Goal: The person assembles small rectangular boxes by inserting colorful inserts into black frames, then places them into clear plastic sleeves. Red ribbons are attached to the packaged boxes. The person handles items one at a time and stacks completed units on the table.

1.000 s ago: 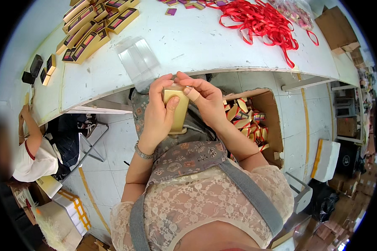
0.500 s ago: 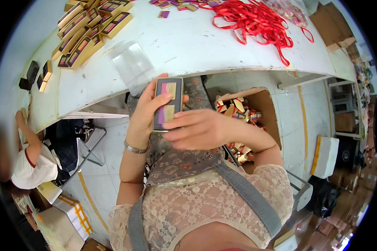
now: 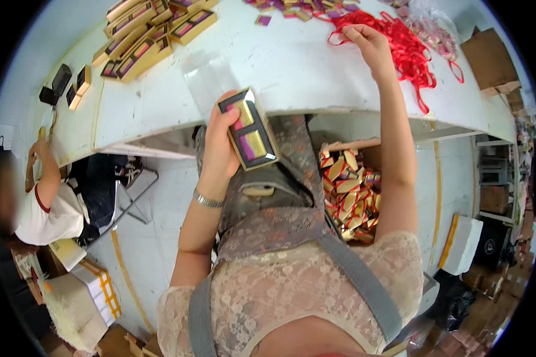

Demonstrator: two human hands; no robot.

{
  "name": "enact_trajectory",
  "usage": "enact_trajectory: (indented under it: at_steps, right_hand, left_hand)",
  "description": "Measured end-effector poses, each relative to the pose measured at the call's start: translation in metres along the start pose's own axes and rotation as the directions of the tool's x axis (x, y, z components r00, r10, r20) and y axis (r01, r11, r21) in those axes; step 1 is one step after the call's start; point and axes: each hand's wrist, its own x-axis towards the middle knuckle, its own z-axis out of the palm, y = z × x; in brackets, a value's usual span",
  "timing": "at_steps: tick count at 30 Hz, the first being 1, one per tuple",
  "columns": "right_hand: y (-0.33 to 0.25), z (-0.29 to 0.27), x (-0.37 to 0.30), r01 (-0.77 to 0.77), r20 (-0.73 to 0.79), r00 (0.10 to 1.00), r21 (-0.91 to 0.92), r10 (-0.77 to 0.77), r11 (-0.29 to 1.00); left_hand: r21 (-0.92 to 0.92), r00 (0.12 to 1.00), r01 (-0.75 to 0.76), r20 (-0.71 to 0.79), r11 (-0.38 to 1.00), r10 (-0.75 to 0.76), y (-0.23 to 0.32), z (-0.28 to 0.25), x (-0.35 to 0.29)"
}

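My left hand [image 3: 219, 144] is closed around a small gold box [image 3: 248, 130], tilted above my lap in front of the table edge. Its dark insert holds two small purple-and-gold squares, and my thumb lies over the upper one. Across the table, my right arm is stretched out to a tangled heap of red ribbons [image 3: 406, 50]. There my right hand [image 3: 372, 50] pinches a loop of red ribbon at the heap's left edge. A clear plastic piece [image 3: 205, 77] lies on the table just beyond my left hand.
Similar gold boxes [image 3: 143, 50] are stacked at the table's far left. Loose purple-and-gold squares [image 3: 264, 20] lie at the back. A carton [image 3: 372, 156] of boxes with red ribbon stands below my right arm. A co-worker [image 3: 56, 208] sits at the left.
My right hand has left the gold box and reached far right to the red ribbons, taking hold of one. My left hand has tilted the box and shifted it slightly right.
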Motion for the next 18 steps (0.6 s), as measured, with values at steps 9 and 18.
enact_trajectory:
  at_steps: [9,18]
  right_hand:
    - [-0.126,0.044,0.016,-0.122,0.342,0.939,0.385,-0.018,0.915]
    - [-0.142,0.079,-0.064,0.066,0.566,0.811,0.167,-0.150,0.984]
  left_hand:
    - [0.196,0.976,-0.164,0.172,0.967,0.130,0.026,0.042,0.033]
    - [-0.081,0.994,0.038,0.106,0.996,-0.030,0.022,0.031,0.044]
